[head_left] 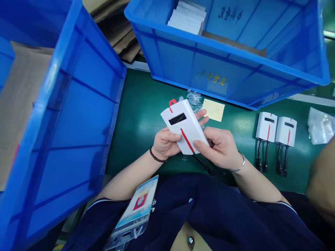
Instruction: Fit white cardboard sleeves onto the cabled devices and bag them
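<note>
A white power bank [183, 124] with a dark display window, a red stripe and a red loop at its top is held tilted above the green table [141, 115]. My left hand [166, 142] grips its lower left side. My right hand [220, 146] holds its lower right edge, thumb on the face. A black cable [205, 166] hangs below it. Clear plastic wrap [194, 98] lies just behind.
Two more white power banks [266, 126] [287, 131] with black cables lie at the right. A yellow note [214, 109] lies on the table. Large blue crates stand at the left [65, 132] and back [225, 62]. Another person's arm [320, 181] is at the right edge.
</note>
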The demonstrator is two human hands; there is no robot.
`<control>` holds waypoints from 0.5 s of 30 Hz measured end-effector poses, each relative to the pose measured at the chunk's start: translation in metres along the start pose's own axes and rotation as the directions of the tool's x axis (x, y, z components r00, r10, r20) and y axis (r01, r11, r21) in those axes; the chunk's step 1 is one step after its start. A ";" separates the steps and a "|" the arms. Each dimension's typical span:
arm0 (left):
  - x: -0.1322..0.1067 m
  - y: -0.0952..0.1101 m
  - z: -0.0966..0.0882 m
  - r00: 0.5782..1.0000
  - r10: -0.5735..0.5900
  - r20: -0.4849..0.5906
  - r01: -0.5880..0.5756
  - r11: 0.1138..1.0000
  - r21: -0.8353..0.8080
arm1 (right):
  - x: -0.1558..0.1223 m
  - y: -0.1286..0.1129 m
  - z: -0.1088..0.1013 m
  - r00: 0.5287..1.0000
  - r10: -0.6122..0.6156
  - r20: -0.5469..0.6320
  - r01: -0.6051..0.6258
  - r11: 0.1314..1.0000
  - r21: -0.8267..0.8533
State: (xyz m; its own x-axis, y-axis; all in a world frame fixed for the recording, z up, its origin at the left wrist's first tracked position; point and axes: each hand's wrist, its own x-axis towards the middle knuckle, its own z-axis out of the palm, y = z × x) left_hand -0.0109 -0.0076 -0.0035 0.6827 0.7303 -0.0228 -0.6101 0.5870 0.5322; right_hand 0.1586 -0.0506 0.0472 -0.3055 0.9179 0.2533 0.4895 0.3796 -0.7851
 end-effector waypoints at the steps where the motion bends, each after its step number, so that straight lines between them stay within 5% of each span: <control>1: -0.001 0.000 0.001 1.000 -0.009 0.017 0.009 1.000 0.017 | -0.001 -0.003 0.001 1.000 -0.023 -0.019 0.023 1.000 -0.014; 4: -0.003 -0.002 0.002 0.999 -0.036 0.003 0.036 0.997 0.063 | -0.003 -0.007 0.003 0.988 -0.091 -0.125 0.077 0.991 -0.113; 9: -0.005 -0.012 -0.001 0.972 -0.038 -0.230 0.076 0.984 0.160 | -0.005 -0.007 -0.004 0.957 -0.156 -0.244 0.069 0.941 -0.332; 15: -0.002 -0.017 -0.002 0.967 -0.054 -0.250 0.103 0.977 0.187 | 0.011 -0.012 -0.031 0.971 -0.010 -0.238 -0.050 0.969 -0.243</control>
State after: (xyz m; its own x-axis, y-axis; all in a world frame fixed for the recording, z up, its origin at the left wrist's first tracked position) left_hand -0.0025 -0.0185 -0.0141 0.5927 0.7615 -0.2622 -0.4507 0.5834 0.6757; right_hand 0.1745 -0.0413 0.0772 -0.1070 0.9154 0.3882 0.6881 0.3500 -0.6356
